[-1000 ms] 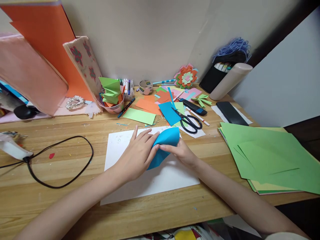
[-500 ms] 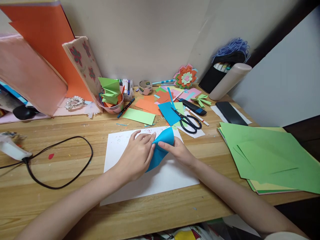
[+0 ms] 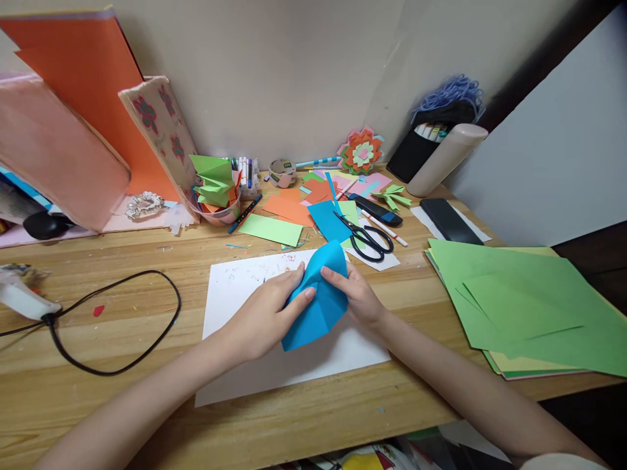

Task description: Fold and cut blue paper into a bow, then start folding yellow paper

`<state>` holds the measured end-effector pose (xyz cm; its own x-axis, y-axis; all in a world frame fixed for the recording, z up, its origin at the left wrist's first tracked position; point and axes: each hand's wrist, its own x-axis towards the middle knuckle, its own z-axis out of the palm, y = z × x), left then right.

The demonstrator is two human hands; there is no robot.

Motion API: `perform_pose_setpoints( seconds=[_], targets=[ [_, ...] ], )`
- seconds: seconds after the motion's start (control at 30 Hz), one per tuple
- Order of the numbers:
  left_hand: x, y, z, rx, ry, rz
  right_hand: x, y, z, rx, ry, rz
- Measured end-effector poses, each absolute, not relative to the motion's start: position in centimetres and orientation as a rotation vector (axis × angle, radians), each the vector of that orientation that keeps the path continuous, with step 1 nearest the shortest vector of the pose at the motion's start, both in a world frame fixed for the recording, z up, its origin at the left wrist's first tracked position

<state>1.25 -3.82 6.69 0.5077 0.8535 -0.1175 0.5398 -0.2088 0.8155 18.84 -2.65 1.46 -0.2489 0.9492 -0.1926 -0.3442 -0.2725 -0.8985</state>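
A sheet of blue paper (image 3: 321, 307) with crease lines is held above a white sheet of paper (image 3: 235, 372) on the wooden table. My left hand (image 3: 269, 307) grips its left side, with thumb and a finger on the near face. From the right, my right hand (image 3: 360, 294) pinches it, the thumb on the front and the other fingers hidden behind. The blue paper bends and curves at its top. Just beyond it, black-handled scissors (image 3: 369, 245) lie over blue and white paper scraps.
A green paper stack (image 3: 529, 307) lies at the right. Behind are a paper flower (image 3: 362, 151), a tape roll (image 3: 283, 173), a cup of scraps (image 3: 218, 212) and a black case (image 3: 450, 220). A glue gun (image 3: 29, 297) with its looped cord lies at the left.
The blue paper has been lifted and opened out, showing more of its creased face. My left hand has shifted from on top of it to gripping its left side.
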Motion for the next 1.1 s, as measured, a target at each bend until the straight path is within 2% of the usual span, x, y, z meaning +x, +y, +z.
perform_pose_setpoints(
  seconds=[0.43, 0.87, 1.1],
  targets=[
    [-0.1, -2.7, 8.4, 1.824, 1.014, 0.41, 19.2, -2.3, 1.7, -0.818, -0.818, 1.962],
    [0.2, -3.4, 7.6, 2.033, 0.992, 0.35, 19.0, -2.6, 1.6, -0.827, -0.795, 1.944],
    [0.1, -3.5, 7.0, 2.147, 1.041, 0.323, 18.9, -2.5, 1.8, -0.893, -0.859, 1.769]
  ],
)
